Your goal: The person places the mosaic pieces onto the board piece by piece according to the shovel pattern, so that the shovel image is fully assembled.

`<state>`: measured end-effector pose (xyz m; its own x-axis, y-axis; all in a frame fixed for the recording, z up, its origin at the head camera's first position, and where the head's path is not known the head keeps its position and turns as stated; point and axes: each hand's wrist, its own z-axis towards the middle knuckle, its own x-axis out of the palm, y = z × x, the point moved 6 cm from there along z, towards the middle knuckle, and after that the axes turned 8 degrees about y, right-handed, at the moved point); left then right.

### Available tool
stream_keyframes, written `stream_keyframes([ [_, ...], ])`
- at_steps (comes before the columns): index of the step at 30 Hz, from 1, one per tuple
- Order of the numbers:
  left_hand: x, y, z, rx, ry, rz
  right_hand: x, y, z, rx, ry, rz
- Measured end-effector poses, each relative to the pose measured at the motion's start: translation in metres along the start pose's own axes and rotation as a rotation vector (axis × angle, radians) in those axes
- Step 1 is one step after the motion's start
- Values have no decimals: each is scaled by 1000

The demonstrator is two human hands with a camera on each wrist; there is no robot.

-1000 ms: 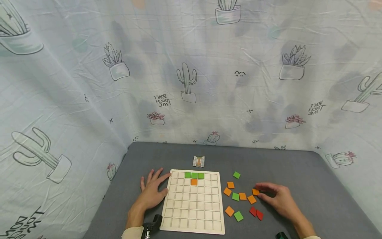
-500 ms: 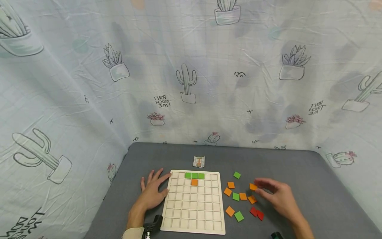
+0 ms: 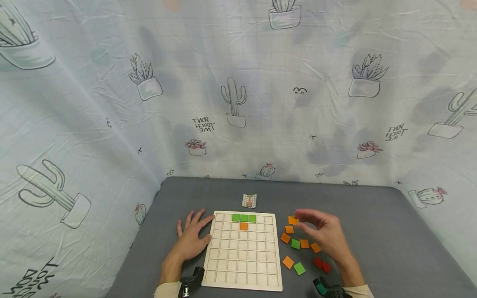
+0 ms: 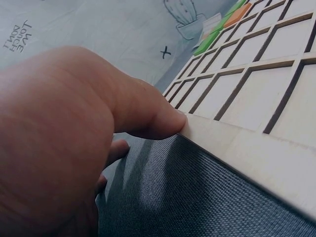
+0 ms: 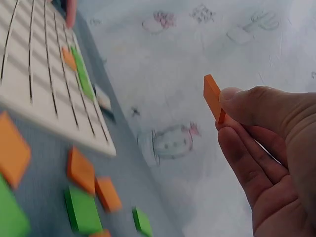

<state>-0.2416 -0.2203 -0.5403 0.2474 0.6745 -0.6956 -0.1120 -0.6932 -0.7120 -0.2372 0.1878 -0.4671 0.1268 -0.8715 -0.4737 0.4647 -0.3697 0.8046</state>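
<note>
Pinching an orange tile point(image 3: 292, 220) between the thumb and fingertips of your right hand point(image 3: 325, 232), you touched the gridded board point(image 3: 243, 244) with your left hand point(image 3: 191, 241), its fingers spread, while loose tiles point(image 3: 295, 244) lay near your right fingers.

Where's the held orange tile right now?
In the head view, the orange tile is pinched in the right hand, to the right of the board, near its far right corner.

From the head we look forward and down at the desk point(image 3: 380, 240); from each wrist, close and tilted, past the fingers point(image 5: 242, 153), all three views sharing the grid board point(image 3: 242, 254).
</note>
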Motion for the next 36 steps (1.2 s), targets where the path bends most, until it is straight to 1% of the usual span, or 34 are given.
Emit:
stream_keyframes([
  [4, 0, 0, 0, -5, -3, 2, 17, 8, 10, -14, 27, 30],
  [9, 0, -1, 0, -4, -5, 0, 39, 13, 20, -30, 46, 91],
  [15, 0, 0, -1, 0, -11, -3, 62, 15, 31, -21, 63, 73],
  [21, 0, 0, -1, 6, -4, -7, 81, 8, 37, 26, 64, 54],
  [23, 1, 0, -1, 7, -3, -7, 88, 6, 39, 31, 73, 68],
  [26, 0, 0, -1, 6, -3, -6, 98, 4, 39, 51, 102, 119],
  [28, 1, 0, -1, 4, -4, -5, 104, 1, 39, 46, 116, 134],
  [30, 1, 1, 0, 0, -5, -4, 110, -1, 39, 42, 124, 131],
  [33, 1, 1, 0, -1, -6, -8, 119, -4, 38, 15, 130, 117],
  [36, 1, 1, 0, 0, -6, -12, 126, -8, 38, 12, 142, 124],
])
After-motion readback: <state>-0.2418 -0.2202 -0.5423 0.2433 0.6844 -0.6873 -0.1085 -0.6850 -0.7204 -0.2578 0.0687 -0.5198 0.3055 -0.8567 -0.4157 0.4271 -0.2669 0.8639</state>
